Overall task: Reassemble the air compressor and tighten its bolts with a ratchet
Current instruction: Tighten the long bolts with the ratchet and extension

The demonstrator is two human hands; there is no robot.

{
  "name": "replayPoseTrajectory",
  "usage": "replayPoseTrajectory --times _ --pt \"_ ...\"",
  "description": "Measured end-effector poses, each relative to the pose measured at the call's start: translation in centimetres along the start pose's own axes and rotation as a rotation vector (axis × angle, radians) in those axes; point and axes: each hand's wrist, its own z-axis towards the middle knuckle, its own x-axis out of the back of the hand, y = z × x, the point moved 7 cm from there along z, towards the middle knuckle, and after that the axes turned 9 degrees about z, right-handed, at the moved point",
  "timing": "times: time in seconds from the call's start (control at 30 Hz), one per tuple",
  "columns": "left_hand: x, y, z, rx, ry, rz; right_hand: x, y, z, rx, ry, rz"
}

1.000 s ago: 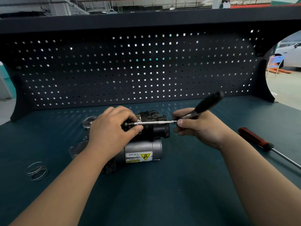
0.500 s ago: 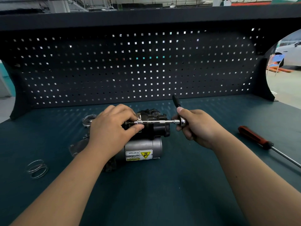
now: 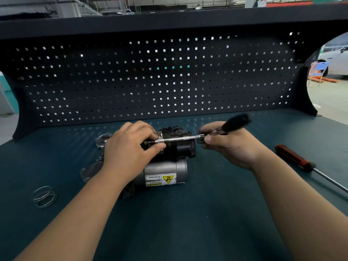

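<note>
The air compressor [image 3: 167, 166] lies on the green bench, a black head on top of a silver cylinder with a yellow warning label. A chrome extension bar [image 3: 180, 138] runs level across the black head. My left hand [image 3: 131, 149] pinches the socket end of the bar against the compressor's left side. My right hand [image 3: 227, 146] grips the ratchet [image 3: 235, 122] at its head, with the black handle slanting up to the right and blurred by motion. The bolt itself is hidden behind my left fingers.
A wire spring [image 3: 44, 196] lies at the left of the bench. A round clear ring [image 3: 103, 140] sits behind my left hand. A red-handled screwdriver [image 3: 295, 159] lies to the right. The dark pegboard [image 3: 169, 76] closes off the back.
The ratchet handle swung from slanting right to pointing up and away, then back to slanting right. My left hand stayed on the socket end and the compressor did not move.
</note>
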Motion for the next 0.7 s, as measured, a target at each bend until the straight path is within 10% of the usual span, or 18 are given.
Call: replayPoseTrajectory --times 0.47,0.7 --pt "0.0 -0.2 0.0 0.005 -0.017 -0.050 -1.0 1.7 0.4 -0.217 0.171 -0.264" --pt "0.2 -0.2 0.0 0.006 -0.008 -0.055 -2.4 -1.5 -1.3 0.535 0.172 -0.806"
